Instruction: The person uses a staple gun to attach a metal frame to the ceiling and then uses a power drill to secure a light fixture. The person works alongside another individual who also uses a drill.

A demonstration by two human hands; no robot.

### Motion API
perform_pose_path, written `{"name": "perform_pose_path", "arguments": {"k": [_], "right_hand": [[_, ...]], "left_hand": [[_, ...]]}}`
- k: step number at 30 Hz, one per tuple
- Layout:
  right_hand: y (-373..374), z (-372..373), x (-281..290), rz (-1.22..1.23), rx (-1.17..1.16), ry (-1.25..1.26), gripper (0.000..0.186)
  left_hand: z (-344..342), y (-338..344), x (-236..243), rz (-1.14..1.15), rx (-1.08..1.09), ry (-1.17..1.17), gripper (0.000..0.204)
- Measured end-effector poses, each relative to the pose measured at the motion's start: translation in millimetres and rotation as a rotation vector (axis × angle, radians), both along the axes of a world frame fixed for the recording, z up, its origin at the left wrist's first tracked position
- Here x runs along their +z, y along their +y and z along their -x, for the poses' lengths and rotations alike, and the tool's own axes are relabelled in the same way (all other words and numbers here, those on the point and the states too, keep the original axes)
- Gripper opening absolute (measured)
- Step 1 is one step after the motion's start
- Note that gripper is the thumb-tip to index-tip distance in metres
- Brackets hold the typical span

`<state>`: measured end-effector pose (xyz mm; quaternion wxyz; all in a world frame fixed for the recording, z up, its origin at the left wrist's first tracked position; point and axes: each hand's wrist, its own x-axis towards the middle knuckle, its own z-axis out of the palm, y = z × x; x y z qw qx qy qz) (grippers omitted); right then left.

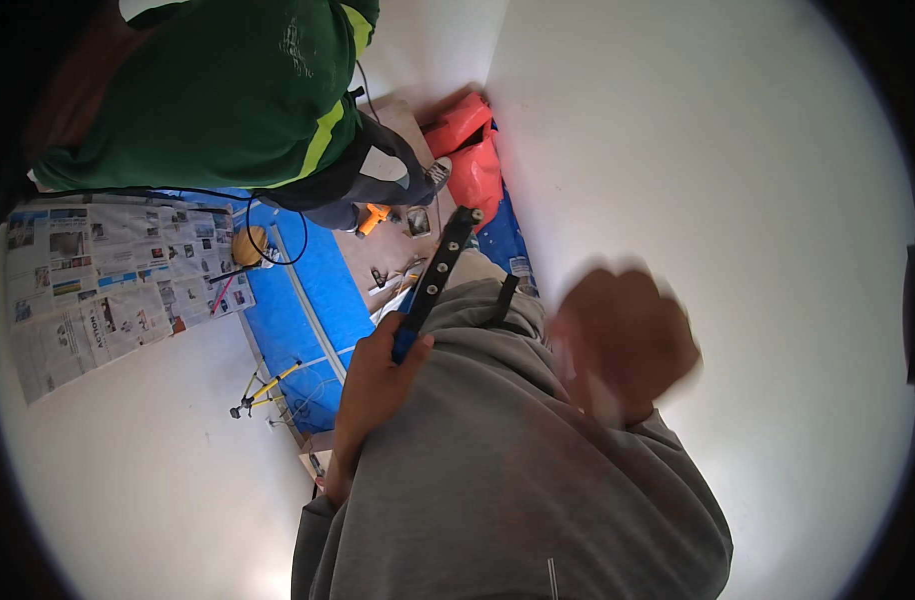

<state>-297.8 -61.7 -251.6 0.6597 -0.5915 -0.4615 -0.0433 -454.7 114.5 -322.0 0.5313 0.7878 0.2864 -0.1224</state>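
My left hand (pixel 378 375) grips the blue handle of a long black hand tool (pixel 438 270) with several round metal studs along its head, pointing up and forward in front of my grey top. My right hand (pixel 623 340) is raised at the right beside the white wall, its fingers looking curled but smeared by motion, so I cannot make out whether anything is in it. Below the tool's tip, a brown board (pixel 383 260) on the floor carries an orange power tool (pixel 375 218), a metal tin (pixel 419 222) and small loose items.
A co-worker in a green top (pixel 218 90) stands at the upper left. Newspaper sheets (pixel 118 280), a blue sheet (pixel 278 300), a yellow tripod (pixel 273 385) and cables lie at the left. Red bags (pixel 468 170) sit in the corner. White walls (pixel 758 200) flank me closely.
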Motion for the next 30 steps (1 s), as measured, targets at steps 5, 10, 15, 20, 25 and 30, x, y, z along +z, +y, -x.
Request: {"name": "perform_pose_path", "arguments": {"k": [5, 10, 15, 20, 25, 30], "right_hand": [[21, -34, -78, 0.16, -0.201, 0.452, 0.027], [14, -37, -111, 0.292, -0.239, 0.405, 0.029], [30, -63, -100, 0.289, -0.273, 0.418, 0.024], [50, -114, -96, 0.264, -0.259, 0.325, 0.022], [60, -174, -97, 0.147, -0.283, 0.443, 0.023], [70, -248, -91, 0.154, -0.349, 0.453, 0.024]], "left_hand": [[2, -4, -5, 0.021, -0.01, -0.099, 0.028], [-1, -1, -8, 0.071, -0.058, -0.026, 0.03], [-30, 8, -2, 0.048, -0.066, -0.031, 0.034], [-78, 22, 7, 0.012, -0.06, -0.08, 0.033], [-143, 34, 12, -0.007, -0.094, -0.06, 0.03], [-221, 41, 17, 0.0, -0.104, -0.047, 0.028]]}}
